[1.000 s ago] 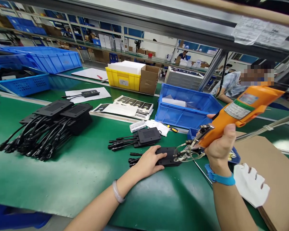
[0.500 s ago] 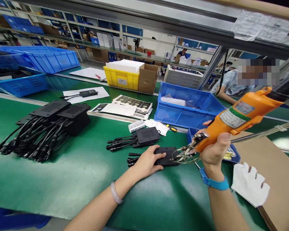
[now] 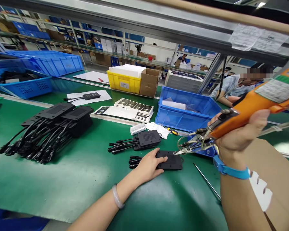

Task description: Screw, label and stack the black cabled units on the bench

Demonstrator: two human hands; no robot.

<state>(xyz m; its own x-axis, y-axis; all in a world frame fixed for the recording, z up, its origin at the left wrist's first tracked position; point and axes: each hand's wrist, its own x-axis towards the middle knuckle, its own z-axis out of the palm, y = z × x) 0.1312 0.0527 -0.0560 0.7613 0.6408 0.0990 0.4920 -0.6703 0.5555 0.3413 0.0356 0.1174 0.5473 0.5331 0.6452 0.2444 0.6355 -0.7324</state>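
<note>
My left hand [image 3: 150, 165] rests on a flat black plastic box [image 3: 174, 162], thumb along its near edge and fingertips over its top and far edge, holding it against the table. Several short black cables [image 3: 135, 160] come out of its left end. My right hand [image 3: 240, 134] is wrapped round an orange power screwdriver [image 3: 252, 104], tilted down to the left. Its tip touches or hovers just above the box's far side; I cannot tell which. Behind lies a second black box [image 3: 149, 139] with cables, beside a white block [image 3: 137, 129].
Stacked black boxes [image 3: 74, 117] with cables lie left. Blue bins [image 3: 183, 117], a yellow bin [image 3: 124, 81] and printed sheets [image 3: 135, 109] stand behind. A long thin rod [image 3: 207, 181], cardboard [image 3: 279, 179] and a white glove [image 3: 261, 191] lie right. A person [image 3: 233, 85] sits beyond.
My right hand has moved right and up with the screwdriver, which now meets the box near its far edge. My left hand stays on the box. The thin rod shows more fully.
</note>
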